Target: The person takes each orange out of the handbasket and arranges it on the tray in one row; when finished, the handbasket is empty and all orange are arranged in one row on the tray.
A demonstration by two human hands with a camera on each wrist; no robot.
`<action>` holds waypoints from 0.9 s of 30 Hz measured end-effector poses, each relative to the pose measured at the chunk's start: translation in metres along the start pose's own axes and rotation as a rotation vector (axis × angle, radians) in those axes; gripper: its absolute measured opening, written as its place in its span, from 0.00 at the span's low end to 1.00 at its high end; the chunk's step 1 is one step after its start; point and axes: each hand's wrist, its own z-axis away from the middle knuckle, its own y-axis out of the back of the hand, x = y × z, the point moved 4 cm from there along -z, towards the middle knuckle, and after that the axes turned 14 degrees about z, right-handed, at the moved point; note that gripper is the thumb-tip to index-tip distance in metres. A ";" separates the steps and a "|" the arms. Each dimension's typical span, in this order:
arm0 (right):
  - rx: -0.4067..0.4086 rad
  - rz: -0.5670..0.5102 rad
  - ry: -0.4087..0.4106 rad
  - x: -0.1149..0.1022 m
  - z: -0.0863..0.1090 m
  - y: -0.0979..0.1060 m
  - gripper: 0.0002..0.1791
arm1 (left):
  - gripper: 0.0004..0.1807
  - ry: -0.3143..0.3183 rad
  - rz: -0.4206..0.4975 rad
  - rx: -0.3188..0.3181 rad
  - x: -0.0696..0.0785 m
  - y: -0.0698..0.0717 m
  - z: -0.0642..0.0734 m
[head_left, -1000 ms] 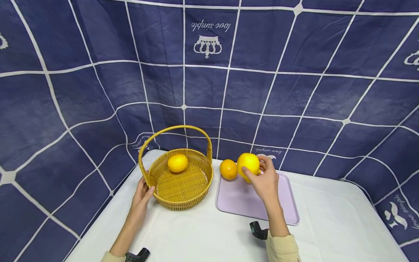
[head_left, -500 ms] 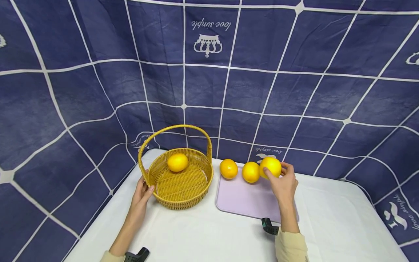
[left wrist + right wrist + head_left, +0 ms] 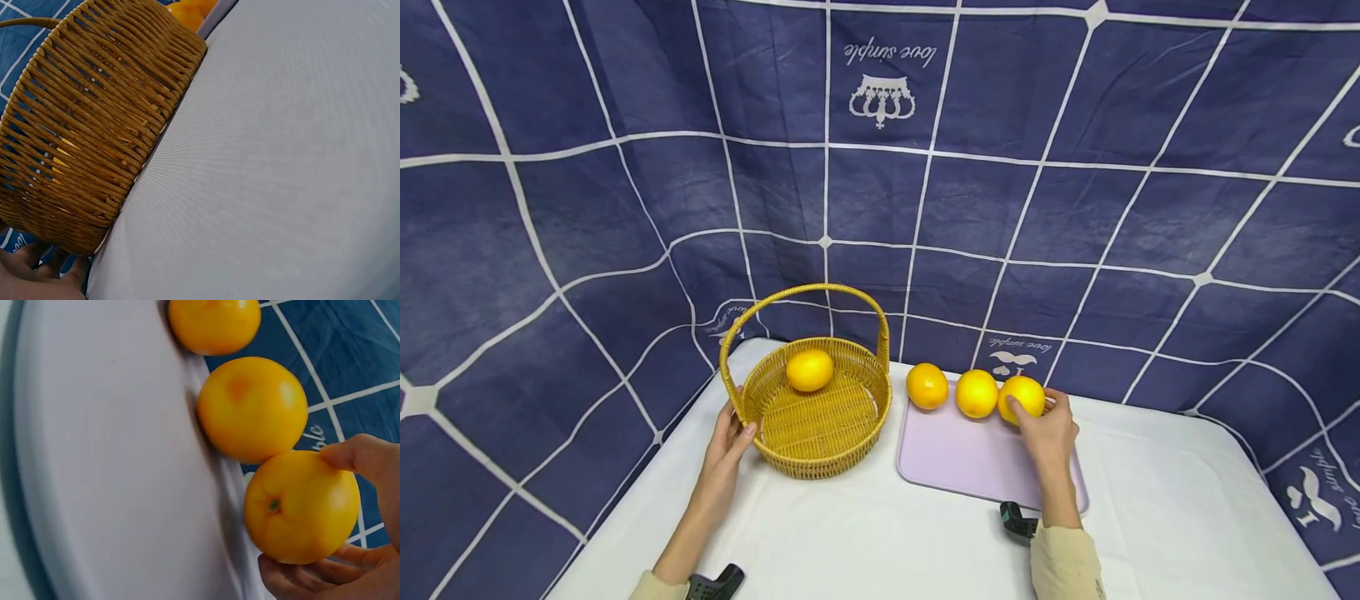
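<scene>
My right hand (image 3: 1047,429) grips an orange (image 3: 1022,399) between thumb and fingers at the back right of the lilac tray (image 3: 958,462). In the right wrist view, this orange (image 3: 303,506) shows its green stem spot and touches the middle orange (image 3: 253,409). That middle orange (image 3: 977,393) and another orange (image 3: 927,387) sit along the tray's back edge. At the left, my left hand (image 3: 724,450) holds the side of a woven basket (image 3: 816,467) near the foot of its handle. Inside the basket lies one yellow-orange fruit (image 3: 809,370), at the back.
A white cloth (image 3: 850,542) covers the table around the basket and tray. Behind and beside the table hangs a dark blue curtain (image 3: 970,208) with white lines. The basket's tall arched handle (image 3: 805,288) rises over its opening.
My right hand has carried its orange rightward, then lowered it beside the middle orange, which was earlier hidden behind it. My left hand and the basket have stayed in place.
</scene>
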 end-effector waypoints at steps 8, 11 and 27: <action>-0.068 0.073 0.054 0.002 -0.001 -0.012 0.40 | 0.37 0.001 -0.003 0.000 0.000 -0.001 -0.001; -0.104 0.093 0.059 0.000 -0.001 -0.014 0.41 | 0.37 0.003 -0.010 0.003 0.001 -0.001 0.000; -0.124 0.054 0.032 0.000 -0.001 -0.012 0.45 | 0.36 -0.003 -0.014 0.001 0.001 0.000 0.001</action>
